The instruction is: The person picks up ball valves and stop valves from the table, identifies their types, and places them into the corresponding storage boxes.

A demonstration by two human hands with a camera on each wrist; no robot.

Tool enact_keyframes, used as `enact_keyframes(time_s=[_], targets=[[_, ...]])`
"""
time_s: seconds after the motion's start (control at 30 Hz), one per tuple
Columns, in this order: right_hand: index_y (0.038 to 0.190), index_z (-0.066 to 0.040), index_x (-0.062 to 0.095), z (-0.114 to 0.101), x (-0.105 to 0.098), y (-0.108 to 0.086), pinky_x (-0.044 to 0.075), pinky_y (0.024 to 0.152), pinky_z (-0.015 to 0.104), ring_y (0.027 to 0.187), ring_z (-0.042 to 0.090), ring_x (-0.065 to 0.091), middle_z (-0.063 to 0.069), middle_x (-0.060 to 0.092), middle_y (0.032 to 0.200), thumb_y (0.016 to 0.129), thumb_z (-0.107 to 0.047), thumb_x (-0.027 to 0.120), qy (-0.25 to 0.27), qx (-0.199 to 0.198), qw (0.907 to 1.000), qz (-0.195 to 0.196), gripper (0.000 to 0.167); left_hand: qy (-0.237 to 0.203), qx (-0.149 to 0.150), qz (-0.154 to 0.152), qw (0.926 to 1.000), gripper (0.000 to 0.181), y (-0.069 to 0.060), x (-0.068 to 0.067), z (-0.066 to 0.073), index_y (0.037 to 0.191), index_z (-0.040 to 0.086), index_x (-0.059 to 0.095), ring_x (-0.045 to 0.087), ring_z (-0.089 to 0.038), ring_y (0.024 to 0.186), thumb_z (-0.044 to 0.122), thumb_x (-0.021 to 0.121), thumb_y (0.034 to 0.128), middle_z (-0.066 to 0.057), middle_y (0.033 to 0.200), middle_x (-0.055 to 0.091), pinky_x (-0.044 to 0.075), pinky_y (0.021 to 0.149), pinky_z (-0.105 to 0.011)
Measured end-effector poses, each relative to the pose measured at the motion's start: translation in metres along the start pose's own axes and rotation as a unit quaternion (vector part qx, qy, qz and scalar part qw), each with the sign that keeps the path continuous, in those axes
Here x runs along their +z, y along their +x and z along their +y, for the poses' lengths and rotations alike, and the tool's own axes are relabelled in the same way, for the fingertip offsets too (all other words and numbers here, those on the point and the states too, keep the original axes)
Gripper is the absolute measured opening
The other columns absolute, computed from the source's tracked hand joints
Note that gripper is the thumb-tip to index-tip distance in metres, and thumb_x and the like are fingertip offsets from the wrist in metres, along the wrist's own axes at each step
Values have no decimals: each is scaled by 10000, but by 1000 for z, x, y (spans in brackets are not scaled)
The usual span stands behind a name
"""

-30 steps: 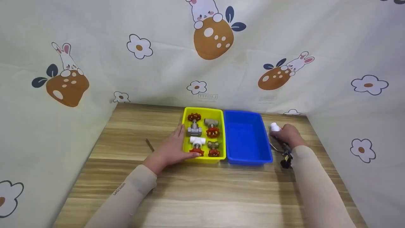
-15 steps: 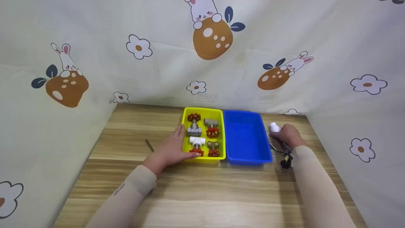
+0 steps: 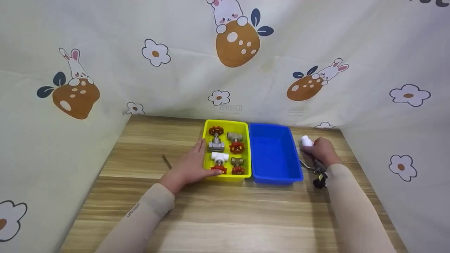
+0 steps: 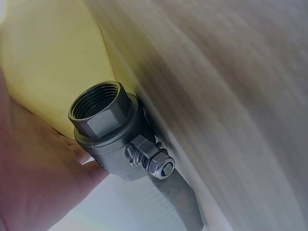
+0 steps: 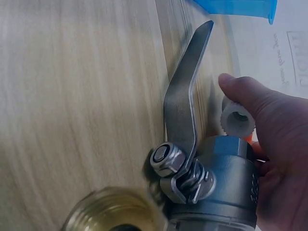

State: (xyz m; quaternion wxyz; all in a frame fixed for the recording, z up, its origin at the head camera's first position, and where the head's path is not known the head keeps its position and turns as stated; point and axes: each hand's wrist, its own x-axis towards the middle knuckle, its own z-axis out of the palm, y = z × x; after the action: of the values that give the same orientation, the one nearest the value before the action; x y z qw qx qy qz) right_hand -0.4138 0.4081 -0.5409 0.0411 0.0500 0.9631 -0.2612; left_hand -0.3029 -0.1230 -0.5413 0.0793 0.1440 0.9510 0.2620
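In the head view, my left hand (image 3: pixel 190 166) lies along the left wall of the yellow tray (image 3: pixel 228 178), its thumb over the front left rim by a white valve (image 3: pixel 219 157) with a red wheel. A metal ball valve (image 4: pixel 113 134) stands beside that hand in the left wrist view. My right hand (image 3: pixel 324 151), right of the blue tray (image 3: pixel 276 181), grips a white fitting (image 3: pixel 307 141) between thumb and fingers. The right wrist view shows the fitting's ribbed open end (image 5: pixel 237 121) behind another metal ball valve (image 5: pixel 224 183); some fingers are hidden.
The yellow tray also holds a silver valve (image 3: pixel 216 146), a grey one (image 3: pixel 235 136) and a small brass one (image 3: pixel 237 161), all with red wheels. A lever (image 3: pixel 166 161) shows left of my left hand. Dark valve parts (image 3: pixel 319 182) lie by my right wrist. Patterned cloth surrounds the table.
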Motion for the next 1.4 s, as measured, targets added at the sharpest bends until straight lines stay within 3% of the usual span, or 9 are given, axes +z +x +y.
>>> enact_keyframes(time_s=[0.23,0.47,0.77,1.1,1.4], targets=[[1022,44,668,-2,-3,1,511,680,370,837,316,627,161,692,926,938,-412,854,172,-66,9992,344,499,-27,24,10,10000,1419,-1,-1,2,1778,57,75,215,-432,1667,906,701,827,-179,1850,16,312,1301,-591],[998,65,680,-12,-9,-2,490,697,391,833,332,621,186,705,923,925,-378,893,51,-590,9954,754,497,-126,85,27,9999,1404,-3,-3,4,1771,33,65,207,-442,1668,859,726,848,-205,1846,30,297,1308,-597],[1086,86,673,-24,-14,-5,492,719,410,874,350,611,228,690,1006,923,-402,906,82,-781,9934,833,564,-85,66,34,9999,1409,-3,-2,3,1773,41,51,200,-438,1670,868,722,850,-190,1848,0,289,1311,-589],[1303,128,626,-49,-22,-18,545,907,543,1045,412,591,288,619,1208,961,-429,873,174,-786,9946,661,699,-61,25,4,10000,1413,-2,-2,3,1777,57,49,227,-451,1659,881,715,841,-195,1848,14,310,1299,-608],[1322,140,615,-68,-20,-22,519,914,538,1062,410,571,293,594,1209,958,-386,882,58,-1150,9905,749,693,-113,88,19,9999,1394,-3,-2,3,1772,36,78,254,-483,1642,844,741,850,-203,1846,20,341,1275,-638]])
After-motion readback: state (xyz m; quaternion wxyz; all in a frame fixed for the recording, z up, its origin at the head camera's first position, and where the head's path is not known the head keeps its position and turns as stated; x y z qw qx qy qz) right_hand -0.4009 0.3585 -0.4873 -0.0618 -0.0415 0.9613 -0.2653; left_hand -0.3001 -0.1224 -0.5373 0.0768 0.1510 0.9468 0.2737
